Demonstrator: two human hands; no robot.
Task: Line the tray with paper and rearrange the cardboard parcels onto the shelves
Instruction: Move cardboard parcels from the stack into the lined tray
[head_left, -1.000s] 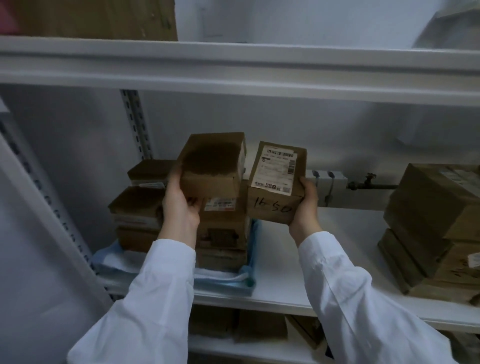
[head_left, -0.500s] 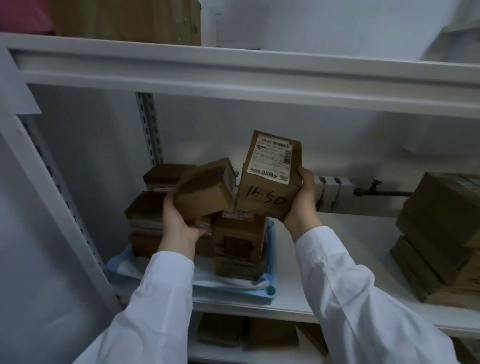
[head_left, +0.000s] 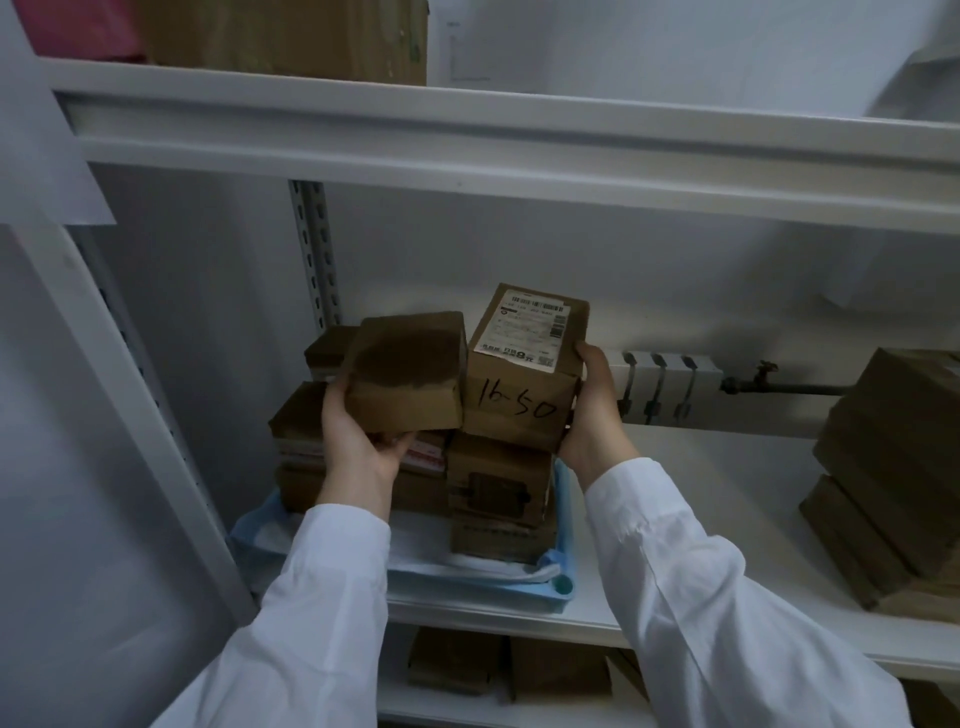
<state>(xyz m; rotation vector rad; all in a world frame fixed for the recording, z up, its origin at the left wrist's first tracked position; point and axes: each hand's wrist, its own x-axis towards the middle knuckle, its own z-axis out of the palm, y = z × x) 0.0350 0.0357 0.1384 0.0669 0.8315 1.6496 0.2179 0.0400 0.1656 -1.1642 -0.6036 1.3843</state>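
My left hand (head_left: 358, 441) grips a plain brown parcel (head_left: 408, 371) from below and the left. My right hand (head_left: 592, 410) grips a taller parcel (head_left: 524, 374) that carries a white label and the handwritten mark "16-50". Both parcels sit side by side at the top of the stack of cardboard parcels (head_left: 493, 493). That stack stands in a blue tray (head_left: 558, 582) lined with white paper (head_left: 421, 551) at the left end of the middle shelf (head_left: 701, 499).
Another pile of brown boxes (head_left: 893, 478) fills the shelf's right end. A white pipe with clamps (head_left: 670, 389) runs along the back wall. The upper shelf (head_left: 519, 150) holds a large carton (head_left: 291, 36). More parcels (head_left: 493, 665) lie on the shelf below.
Both hands have lowered their parcels onto the top of the stack in the tray and brought them together. The left parcel has tipped from upright to lying flatter.
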